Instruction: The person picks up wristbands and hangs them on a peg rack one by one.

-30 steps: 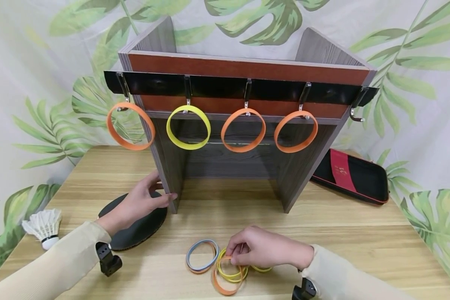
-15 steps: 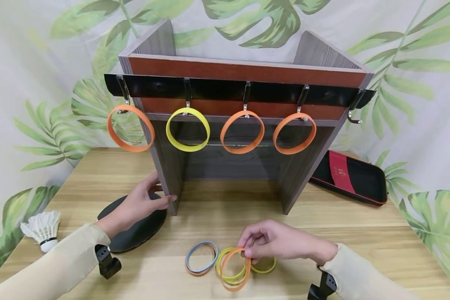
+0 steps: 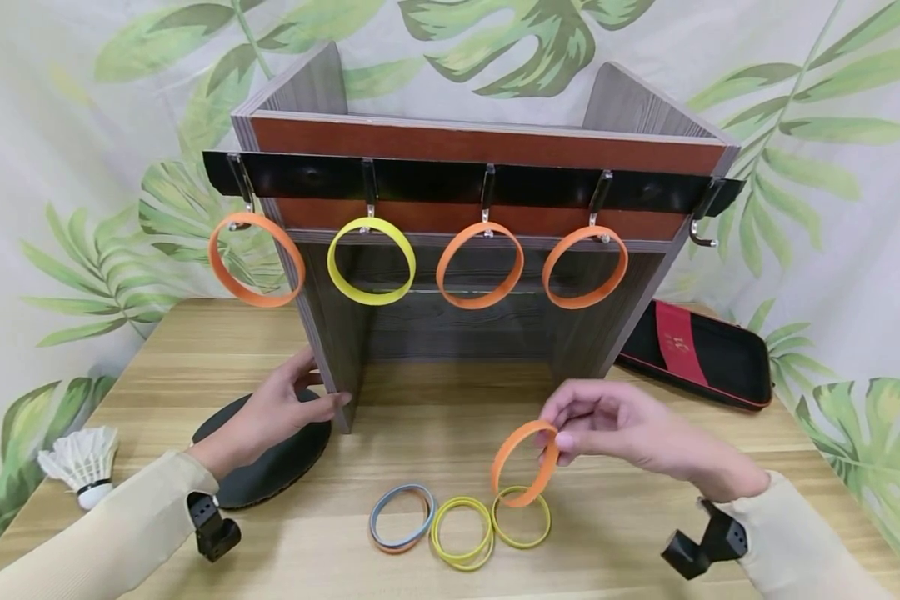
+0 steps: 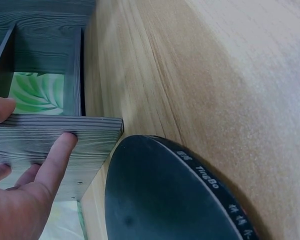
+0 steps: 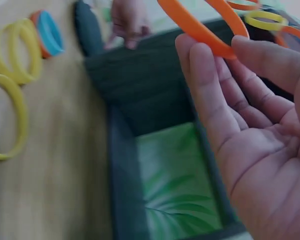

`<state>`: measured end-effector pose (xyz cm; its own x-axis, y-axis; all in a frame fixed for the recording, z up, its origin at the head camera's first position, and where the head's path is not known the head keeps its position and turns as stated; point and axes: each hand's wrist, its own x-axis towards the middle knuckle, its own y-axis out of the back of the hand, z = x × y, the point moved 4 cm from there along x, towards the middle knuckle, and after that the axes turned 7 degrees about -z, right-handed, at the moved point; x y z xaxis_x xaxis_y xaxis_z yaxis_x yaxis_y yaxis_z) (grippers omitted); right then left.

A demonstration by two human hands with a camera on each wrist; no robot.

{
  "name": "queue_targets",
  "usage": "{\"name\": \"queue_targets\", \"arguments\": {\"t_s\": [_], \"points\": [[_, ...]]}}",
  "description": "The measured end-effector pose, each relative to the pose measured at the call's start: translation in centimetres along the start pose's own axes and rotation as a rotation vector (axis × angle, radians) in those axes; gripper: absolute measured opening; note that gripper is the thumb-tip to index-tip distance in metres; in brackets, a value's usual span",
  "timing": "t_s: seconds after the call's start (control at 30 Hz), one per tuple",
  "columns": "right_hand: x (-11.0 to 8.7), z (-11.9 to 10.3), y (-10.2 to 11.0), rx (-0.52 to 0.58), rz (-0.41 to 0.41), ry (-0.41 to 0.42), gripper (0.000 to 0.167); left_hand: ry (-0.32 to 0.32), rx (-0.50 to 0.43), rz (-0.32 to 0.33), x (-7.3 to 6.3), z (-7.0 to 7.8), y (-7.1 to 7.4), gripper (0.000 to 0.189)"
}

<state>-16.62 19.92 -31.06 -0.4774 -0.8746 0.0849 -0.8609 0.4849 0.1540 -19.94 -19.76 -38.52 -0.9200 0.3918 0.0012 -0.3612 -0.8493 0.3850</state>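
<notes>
An orange silicone wristband (image 3: 543,477) hangs between the thumb and fingertips of my right hand (image 3: 630,429), raised above the table in front of the grey wooden stand (image 3: 570,358). My left hand (image 3: 277,408) grips the edge of the stand's left side panel (image 4: 55,135), thumb on one face and fingers on the other. Along the stand's front, hooks carry an orange wristband (image 3: 225,275), a yellow one and two more orange ones; the far-right hook (image 3: 702,237) is bare. On the table lie several yellow wristbands (image 3: 461,562) and a blue wristband (image 3: 377,504) over an orange one.
A black table tennis paddle (image 3: 292,462) lies beneath my left forearm. At the left edge sits a white shuttlecock (image 3: 82,462). A black case with a red band (image 3: 727,358) lies right of the stand, and a leaf-patterned cloth hangs behind.
My right hand has lifted the orange wristband off the yellow ones and carried it up and to the right. The left hand keeps its hold on the panel.
</notes>
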Motion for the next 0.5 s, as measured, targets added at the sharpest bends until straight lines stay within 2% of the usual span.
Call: {"name": "queue_targets", "arguments": {"t_s": [0.07,0.23,0.33,0.43,0.5], "points": [[-0.5,-1.1,0.6,-0.012,0.007,0.044,0.019,-0.002,0.0,0.002,0.0,0.0,0.0,0.065],[-2.1,-3.4,2.0,-0.088,0.062,0.074,0.026,-0.009,0.001,0.005,0.0,-0.2,0.1,0.064],[-3.3,-4.5,2.8,-0.13,0.119,0.115,0.031,-0.01,0.001,0.003,0.0,-0.2,0.1,0.064],[-4.3,-5.4,3.7,-0.075,0.163,0.215,0.038,-0.008,0.001,0.002,0.0,-0.2,0.1,0.065],[-4.7,-5.8,4.2,0.015,0.182,0.298,0.041,-0.006,-0.002,-0.001,0.0,-0.2,0.1,0.066]]}}
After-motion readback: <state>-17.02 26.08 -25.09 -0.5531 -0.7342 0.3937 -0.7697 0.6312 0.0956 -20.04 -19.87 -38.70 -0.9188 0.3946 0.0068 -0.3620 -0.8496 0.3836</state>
